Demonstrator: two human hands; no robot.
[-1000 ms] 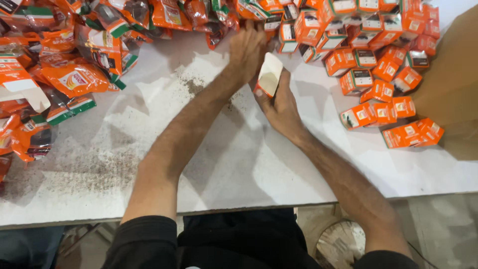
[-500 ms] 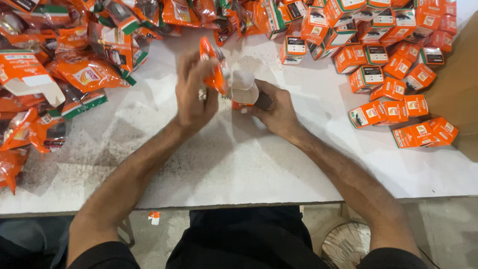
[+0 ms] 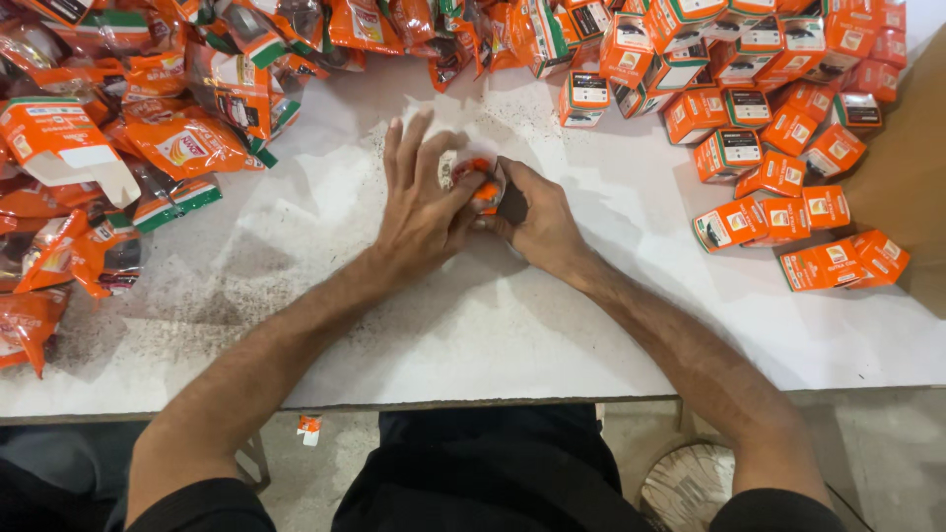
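Head view, looking down on a white table (image 3: 473, 325) with a worn, speckled surface. Both forearms reach in from the near edge and meet at the middle of the table.

Left hand (image 3: 424, 202): palm down, fingers spread and extended away from the body, the thumb side pressed against a small orange packet (image 3: 478, 177) that sits between the two hands, resting on or just above the table top.

Right hand (image 3: 537, 212): fingers curled and pressed together round the right side of the same packet, which shows orange and white with a dark patch against the fingers. Both hands are touching it; much of it is hidden by them.

Surroundings: a heap of orange foil pouches (image 3: 148, 118) covers the left and far-left of the table, some with green and white bands. A spread of small orange boxes (image 3: 778, 128) lies on the far right, well apart from the hands. A brown cardboard surface (image 3: 912, 167) stands at the right edge. A scrap of orange wrapper (image 3: 309, 426) lies on the floor below the table edge
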